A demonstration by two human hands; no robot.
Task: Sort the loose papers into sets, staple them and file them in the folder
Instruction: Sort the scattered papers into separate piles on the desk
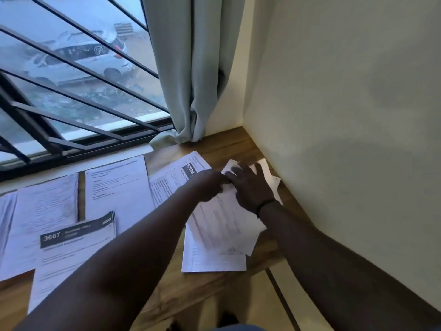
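Loose printed papers lie spread over a wooden desk [214, 283]. Both my hands are at the right-hand pile [224, 225], near the corner of the wall. My right hand [250, 185] lies flat on top of this pile, fingers spread over the sheets. My left hand [210, 185] is beside it, fingers curled at the upper edge of a sheet; the motion blur hides whether it pinches the paper. A sheet with a black "2939" label [191, 169] lies behind my left hand. A set headed "3667" [76, 237] sits at the front left.
Two more paper sets [117, 185] [45, 211] lie along the window side of the desk. A barred window [71, 91] and a grey curtain [191, 68] stand behind. The wall [346, 115] closes off the right. The desk's front edge runs at the bottom.
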